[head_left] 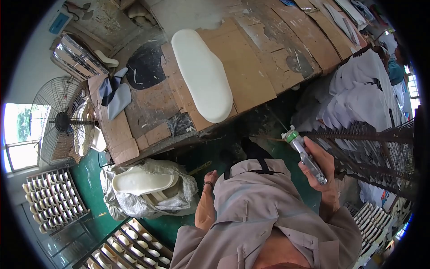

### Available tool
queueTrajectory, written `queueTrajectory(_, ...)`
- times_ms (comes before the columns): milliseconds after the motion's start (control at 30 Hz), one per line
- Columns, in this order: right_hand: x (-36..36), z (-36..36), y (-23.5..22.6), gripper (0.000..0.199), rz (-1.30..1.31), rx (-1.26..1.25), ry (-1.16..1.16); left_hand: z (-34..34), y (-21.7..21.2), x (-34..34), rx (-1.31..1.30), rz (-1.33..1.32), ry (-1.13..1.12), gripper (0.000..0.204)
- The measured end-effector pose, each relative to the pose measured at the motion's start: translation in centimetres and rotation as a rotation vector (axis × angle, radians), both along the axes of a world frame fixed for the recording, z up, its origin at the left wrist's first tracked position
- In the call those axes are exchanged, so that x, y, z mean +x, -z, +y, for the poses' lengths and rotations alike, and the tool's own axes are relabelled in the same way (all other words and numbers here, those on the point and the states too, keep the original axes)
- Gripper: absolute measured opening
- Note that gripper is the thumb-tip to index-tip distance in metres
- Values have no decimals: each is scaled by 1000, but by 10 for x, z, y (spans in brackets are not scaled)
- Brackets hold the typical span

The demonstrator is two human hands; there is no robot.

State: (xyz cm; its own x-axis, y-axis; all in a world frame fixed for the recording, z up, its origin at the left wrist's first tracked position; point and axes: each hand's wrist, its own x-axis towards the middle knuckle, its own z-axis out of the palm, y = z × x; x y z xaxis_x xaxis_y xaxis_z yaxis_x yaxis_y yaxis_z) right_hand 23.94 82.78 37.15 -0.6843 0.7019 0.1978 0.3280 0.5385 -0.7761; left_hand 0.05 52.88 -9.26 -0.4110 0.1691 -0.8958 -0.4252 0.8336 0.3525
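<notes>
Shows, beyond both hands, a long, smooth, white sole-shaped slab (204,76) lying flat on a brown cardboard-covered table (255,89). Runs in its long axis from far left to near right, with the rounded near end close to the table's near edge and the far end well apart from either hand. Cuts across the direction of that edge rather than following it.

Grips with the right hand (320,166) a silver metal gun-like tool with a green collar (305,156), fingers wrapped round the body, held in the air to the near right of the slab and apart from it. Points the collared front to the far left, toward the table edge, without touching slab or cardboard.

Hangs the left hand (209,177) low by the person's left side, almost straight on the near side of the slab's near end, holding nothing visible. Cannot tell the spread of the foreshortened fingers. Looks nearer to that end than the right hand in the head view, though seemingly set below the table top; cannot tell the true difference in depth.

Includes, left of the left hand, a crumpled, translucent plastic-wrapped bundle (188,197), topped by a pale cream sole-shaped piece (143,181).
</notes>
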Motion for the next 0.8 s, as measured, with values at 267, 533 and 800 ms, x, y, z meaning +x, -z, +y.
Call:
queueTrajectory(267,10,0,6,57,-74,-44,-92,-4,10,-2,14,-12,-61,48)
queueTrajectory(533,14,-2,7,59,-118,-90,-168,1,36,-20,122,-134,-234,49)
queueTrajectory(800,21,-5,15,60,-144,-108,-202,9,25,-16,90,-152,-154,53)
